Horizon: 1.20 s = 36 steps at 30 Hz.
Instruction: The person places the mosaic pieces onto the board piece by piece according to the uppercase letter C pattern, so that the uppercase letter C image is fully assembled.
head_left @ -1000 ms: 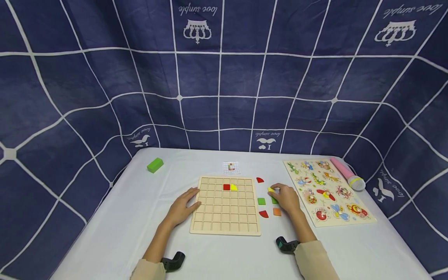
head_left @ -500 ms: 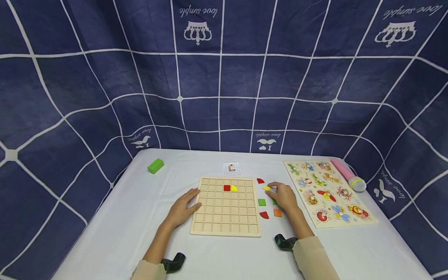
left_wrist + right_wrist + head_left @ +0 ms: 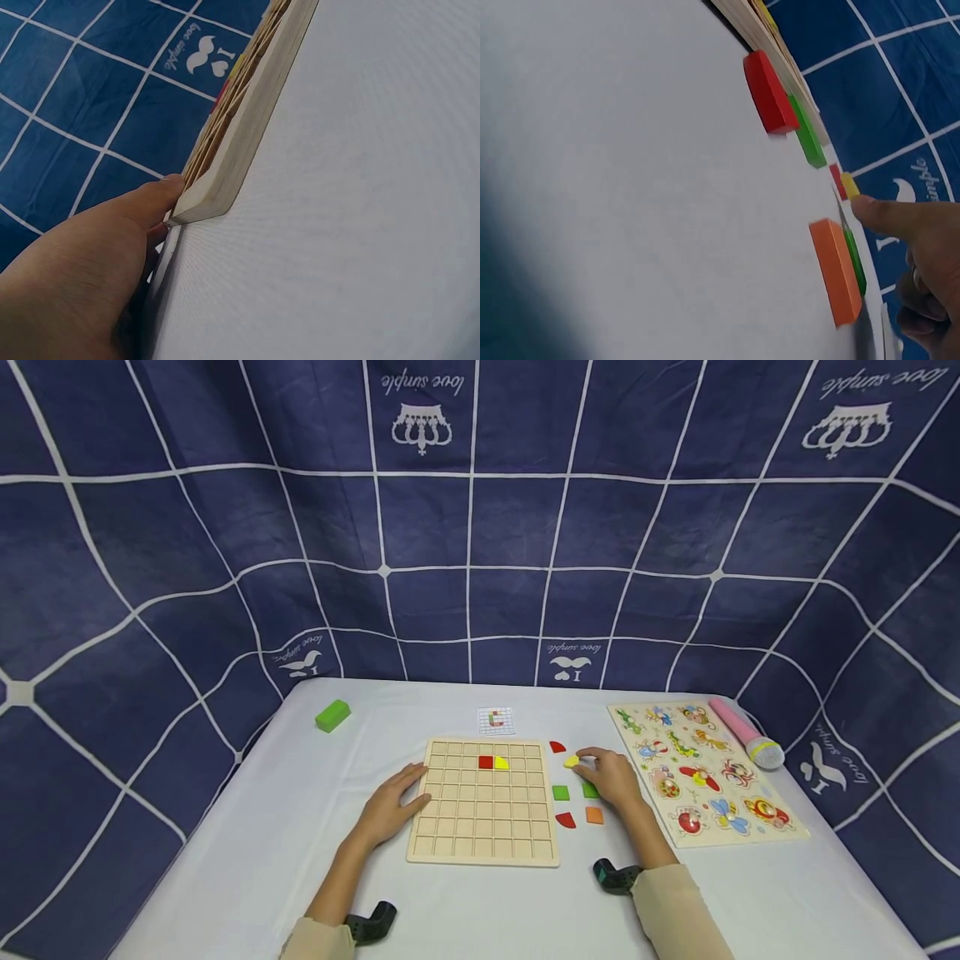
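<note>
A wooden grid board lies on the white table, with a red square block and a yellow quarter-round block side by side in its upper cells. My left hand rests on the board's left edge, fingers extended; in the left wrist view its thumb touches the rim near a corner. Right of the board, my right hand pinches another yellow quarter-round block between thumb and fingertips. In the right wrist view that yellow block is partly hidden by a finger.
Near the right hand lie red quarter-round blocks, green squares and an orange square. A pattern card sits behind the board. An insect puzzle and pink microphone are right; a green block is far left.
My right hand has shifted slightly left and away with the yellow quarter-round block, bringing more of the block and the green square beneath into sight. My left hand stays at the board's edge.
</note>
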{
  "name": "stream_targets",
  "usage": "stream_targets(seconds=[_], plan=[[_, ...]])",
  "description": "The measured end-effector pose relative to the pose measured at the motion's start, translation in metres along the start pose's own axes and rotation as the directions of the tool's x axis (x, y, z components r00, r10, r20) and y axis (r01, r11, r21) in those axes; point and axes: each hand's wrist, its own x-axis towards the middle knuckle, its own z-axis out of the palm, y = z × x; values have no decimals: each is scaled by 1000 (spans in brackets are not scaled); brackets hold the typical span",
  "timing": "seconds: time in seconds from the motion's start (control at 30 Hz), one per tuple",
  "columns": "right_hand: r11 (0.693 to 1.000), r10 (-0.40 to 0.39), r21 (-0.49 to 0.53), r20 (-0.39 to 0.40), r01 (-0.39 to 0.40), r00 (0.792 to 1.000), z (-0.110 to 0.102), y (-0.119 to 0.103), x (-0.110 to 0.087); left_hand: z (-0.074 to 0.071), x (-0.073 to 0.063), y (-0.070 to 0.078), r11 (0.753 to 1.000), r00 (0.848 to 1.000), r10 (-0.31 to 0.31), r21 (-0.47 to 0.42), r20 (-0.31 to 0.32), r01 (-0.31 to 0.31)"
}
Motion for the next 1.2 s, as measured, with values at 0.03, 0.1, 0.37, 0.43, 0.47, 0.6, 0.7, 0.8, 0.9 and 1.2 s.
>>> stream_targets(seconds=[0.03,0.1,0.37,0.43,0.47,0.6,0.7,0.8,0.9,1.2], plan=[[1000,-12,-1,-4,12,1000,0,-2,0,0,0,0,1000,1000,2,1,-2,-2],[999,-37,2,-11,37,999,1,-9,1,0,0,1,1000,1000,8,5,-6,-8],[993,-116,25,-29,117,993,9,-62,8,0,0,3,1000,1000,7,14,-13,-6],[990,-134,30,-24,135,991,13,-76,10,1,0,3,1000,1000,13,14,-17,-13],[989,-144,33,-21,145,989,16,-83,12,1,0,4,1000,1000,13,13,-17,-12],[979,-198,51,-5,198,980,29,-103,17,1,0,4,1000,1000,4,15,-14,-4],[972,-230,58,16,229,973,40,-115,21,0,0,4,1000,1000,-9,20,-9,10],[967,-249,69,31,246,968,51,-124,25,0,-1,2,1000,1000,-9,26,-7,9],[963,-261,81,46,257,964,61,-131,29,-1,-2,1,1000,1000,-7,19,-6,7],[973,-229,51,130,224,965,79,-134,31,-1,0,1,1000,1000,-1,20,2,1]])
